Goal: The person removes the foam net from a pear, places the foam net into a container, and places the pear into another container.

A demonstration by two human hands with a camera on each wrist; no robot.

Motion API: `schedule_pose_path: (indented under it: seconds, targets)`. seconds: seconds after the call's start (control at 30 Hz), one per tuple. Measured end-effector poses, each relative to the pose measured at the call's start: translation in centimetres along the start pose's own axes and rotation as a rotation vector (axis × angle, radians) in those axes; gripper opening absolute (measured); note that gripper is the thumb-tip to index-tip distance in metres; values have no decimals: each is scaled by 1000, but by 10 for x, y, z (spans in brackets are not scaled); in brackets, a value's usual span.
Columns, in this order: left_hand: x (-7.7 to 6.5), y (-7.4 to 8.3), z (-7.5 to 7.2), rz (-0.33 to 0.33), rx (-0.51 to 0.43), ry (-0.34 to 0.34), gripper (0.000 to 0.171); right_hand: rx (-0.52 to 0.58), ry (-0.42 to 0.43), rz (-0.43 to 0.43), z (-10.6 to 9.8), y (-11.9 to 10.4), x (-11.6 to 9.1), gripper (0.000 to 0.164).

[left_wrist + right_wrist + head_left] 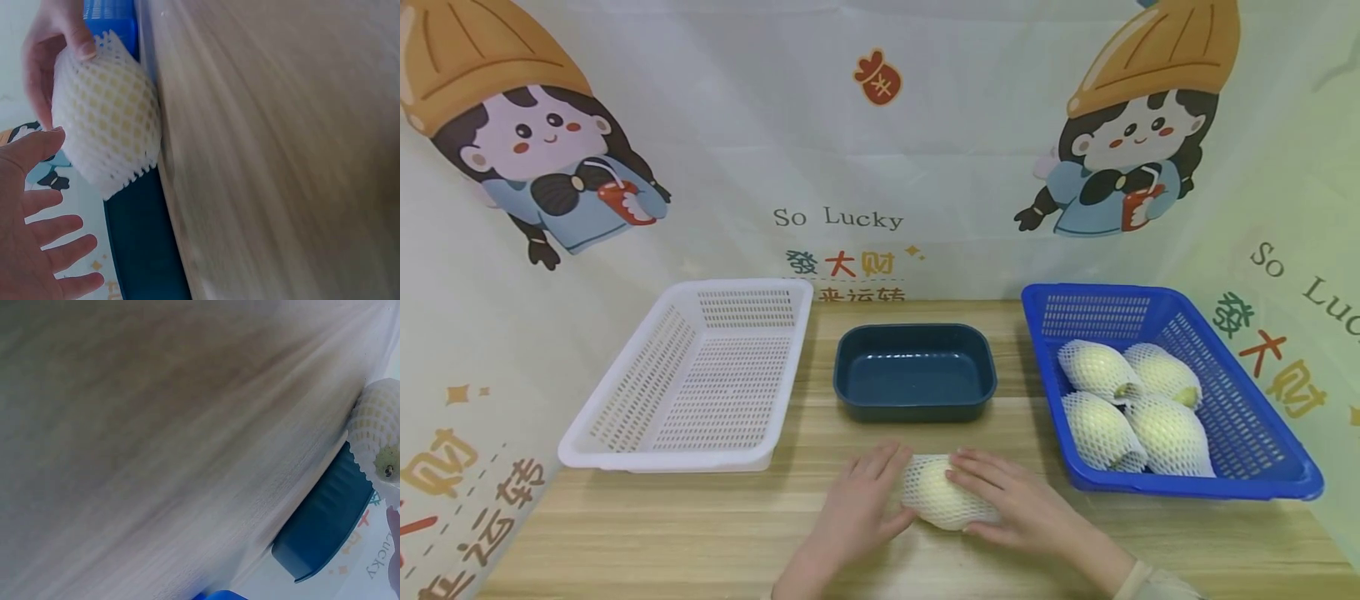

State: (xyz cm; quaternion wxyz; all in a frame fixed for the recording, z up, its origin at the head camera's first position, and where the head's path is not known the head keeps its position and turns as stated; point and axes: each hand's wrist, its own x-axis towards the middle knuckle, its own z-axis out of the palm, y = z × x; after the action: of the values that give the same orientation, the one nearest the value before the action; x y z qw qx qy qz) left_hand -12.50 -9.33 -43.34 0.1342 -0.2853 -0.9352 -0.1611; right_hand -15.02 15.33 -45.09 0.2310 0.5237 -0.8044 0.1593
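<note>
A pale yellow fruit (946, 496) in a white foam net sleeve is at the table's front middle, between both hands. My right hand (1022, 504) holds its right end, thumb on the near side and fingers over the far side. My left hand (859, 504) is at the fruit's left end; in the left wrist view the left hand (44, 231) has spread fingers, its thumb tip beside the netted fruit (109, 119). The right wrist view shows the fruit's stem end (387, 464) through the sleeve opening, with only a sliver of the right hand at the edge.
Behind the hands sits a dark teal tray (915, 412). A white perforated basket (662, 460) stands at left with nothing in it. At right, a blue basket (1195, 487) holds several netted fruits (1168, 433). A printed cloth (925, 150) hangs behind the wooden table (700, 533).
</note>
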Motion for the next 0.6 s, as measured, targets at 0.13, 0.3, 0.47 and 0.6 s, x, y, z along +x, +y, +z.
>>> schedule_pose_path:
  seconds: [0.13,0.3,0.47,0.6]
  targets:
    - [4,4,6,22,-15,-11,68,-10,29,-28,0,1,0,58]
    - [7,9,9,38,-20,-31,69,-8,42,-18,0,-1,0,50]
    - [9,13,12,26,-24,-84,72,6,50,-6,0,-2,-1,46]
    - [10,15,15,25,-17,-98,72,10,60,-14,-1,-2,-1,44]
